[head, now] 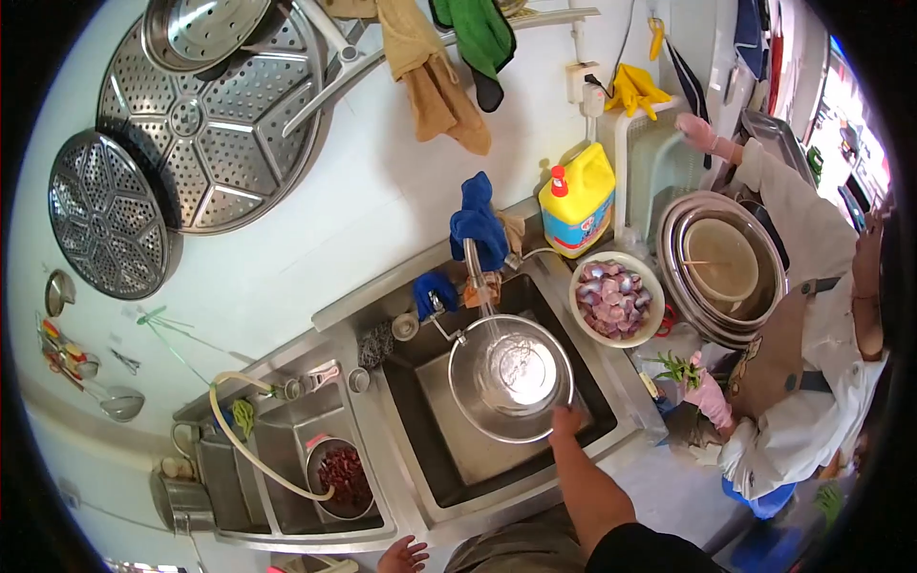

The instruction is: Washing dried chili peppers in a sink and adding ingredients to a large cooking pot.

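Observation:
My right hand (pixel 566 421) grips the near right rim of a wide stainless steel basin (pixel 476 401). The basin is held over the large sink (pixel 458 458), under a metal faucet (pixel 473 261) with water running into it. Water glints on the basin's bottom. My left hand (pixel 402 556) hangs in front of the sink counter's front edge, fingers apart, holding nothing. Right of the sink stands a white bowl (pixel 577 315) full of raw pink and bluish meat pieces that look like gizzards (pixel 612 297).
In the left sink, a cream hose (pixel 247 458) runs into a metal bowl (pixel 313 476) of dark red pieces. A yellow detergent jug (pixel 580 197) stands behind the white bowl. To the right, nested basins (pixel 670 265) sit beside a co-worker whose pink-gloved hand (pixel 706 401) holds green leaves (pixel 677 367).

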A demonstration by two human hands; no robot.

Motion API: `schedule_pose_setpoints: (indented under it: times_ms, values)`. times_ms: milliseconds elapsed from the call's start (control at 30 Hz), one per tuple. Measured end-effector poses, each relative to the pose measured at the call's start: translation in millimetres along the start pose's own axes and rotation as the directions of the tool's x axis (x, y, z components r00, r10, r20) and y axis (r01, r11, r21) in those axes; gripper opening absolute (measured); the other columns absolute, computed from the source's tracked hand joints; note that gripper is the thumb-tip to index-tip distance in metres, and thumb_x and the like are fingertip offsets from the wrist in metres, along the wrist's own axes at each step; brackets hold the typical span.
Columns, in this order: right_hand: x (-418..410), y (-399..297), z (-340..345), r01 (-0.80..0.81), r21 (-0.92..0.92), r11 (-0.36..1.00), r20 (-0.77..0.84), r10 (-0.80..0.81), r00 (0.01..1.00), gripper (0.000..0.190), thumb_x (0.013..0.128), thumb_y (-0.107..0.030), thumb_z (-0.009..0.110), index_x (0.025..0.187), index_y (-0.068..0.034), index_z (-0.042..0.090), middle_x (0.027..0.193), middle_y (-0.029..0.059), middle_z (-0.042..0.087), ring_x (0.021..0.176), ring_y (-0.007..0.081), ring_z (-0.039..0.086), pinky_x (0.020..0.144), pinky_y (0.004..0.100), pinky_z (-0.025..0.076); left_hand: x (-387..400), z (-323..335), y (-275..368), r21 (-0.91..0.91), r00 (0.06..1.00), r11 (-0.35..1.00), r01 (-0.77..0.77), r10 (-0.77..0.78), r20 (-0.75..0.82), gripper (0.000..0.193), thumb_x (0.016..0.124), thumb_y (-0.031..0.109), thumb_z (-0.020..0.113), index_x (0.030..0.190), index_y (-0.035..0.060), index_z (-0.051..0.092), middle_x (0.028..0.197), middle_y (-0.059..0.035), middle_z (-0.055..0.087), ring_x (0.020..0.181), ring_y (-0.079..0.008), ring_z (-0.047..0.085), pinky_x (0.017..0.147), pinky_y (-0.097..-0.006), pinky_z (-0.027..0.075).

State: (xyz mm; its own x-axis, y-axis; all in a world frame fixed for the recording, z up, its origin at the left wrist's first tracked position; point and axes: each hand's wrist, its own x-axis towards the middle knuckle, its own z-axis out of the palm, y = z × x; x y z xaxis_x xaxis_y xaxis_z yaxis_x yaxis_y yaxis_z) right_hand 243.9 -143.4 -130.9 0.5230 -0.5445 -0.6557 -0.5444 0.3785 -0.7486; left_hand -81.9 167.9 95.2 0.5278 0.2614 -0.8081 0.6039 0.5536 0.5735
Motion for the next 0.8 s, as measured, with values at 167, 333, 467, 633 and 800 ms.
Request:
schedule_pose_setpoints:
  times_ms: [167,333,467,633,800]
  values:
    - [43,1,11,0.180,-0.141,0.974,-0.069,-0.191,0.979,0.028,0.079,-0.015,0.069,0.099,0.004,0.065,0.095,0.0123,0.067,0.085,0.0242,0.059,0.080,0.0400,0.047,-7,-24,14,0.165,0.999,0.986,-0.036,0.042,-0.030,0.041,0.100,0.027,0.041,0.135,0.0056,0.050,0.112,-0.0187,0.065,0.086,-0.0251,0.064,0.072,-0.0311,0.051]
    - [70,72,30,-0.187,0.168,0.968,0.087,0.175,0.981,0.021,0.081,-0.015,0.069,0.093,0.001,0.062,0.088,0.0097,0.063,0.080,0.0232,0.058,0.071,0.0418,0.047,-27,-32,32,0.346,1.000,0.938,-0.017,0.022,-0.010,0.040,0.099,0.014,0.039,0.137,0.0041,0.047,0.116,-0.0187,0.064,0.092,-0.0264,0.065,0.076,-0.0330,0.053]
    - [16,74,52,-0.663,0.042,0.747,0.269,0.631,0.728,0.011,0.083,-0.008,0.063,0.090,-0.001,0.058,0.075,0.0085,0.055,0.069,0.0235,0.054,0.056,0.0410,0.047,-9,-81,11,0.414,0.985,0.897,-0.158,0.173,0.001,0.042,0.097,0.008,0.042,0.138,0.0039,0.045,0.120,-0.0190,0.062,0.092,-0.0257,0.064,0.075,-0.0313,0.052]
    - [-13,102,27,-0.826,0.029,0.562,0.331,0.775,0.539,0.013,0.088,-0.009,0.057,0.082,-0.001,0.050,0.075,0.0091,0.044,0.059,0.0184,0.041,0.049,0.0322,0.042,3,-73,30,0.134,0.995,0.986,-0.097,0.094,0.026,0.044,0.097,0.019,0.042,0.139,0.0062,0.045,0.121,-0.0187,0.061,0.087,-0.0246,0.062,0.070,-0.0311,0.052]
    - [-59,94,21,-0.906,-0.209,0.369,0.448,0.859,0.246,0.014,0.085,-0.008,0.053,0.091,0.004,0.052,0.076,0.0100,0.047,0.057,0.0153,0.045,0.042,0.0201,0.040,-3,-78,32,0.192,0.995,0.978,-0.087,0.076,0.060,0.039,0.099,0.024,0.043,0.132,0.0053,0.050,0.115,-0.0157,0.063,0.087,-0.0243,0.061,0.070,-0.0312,0.052]
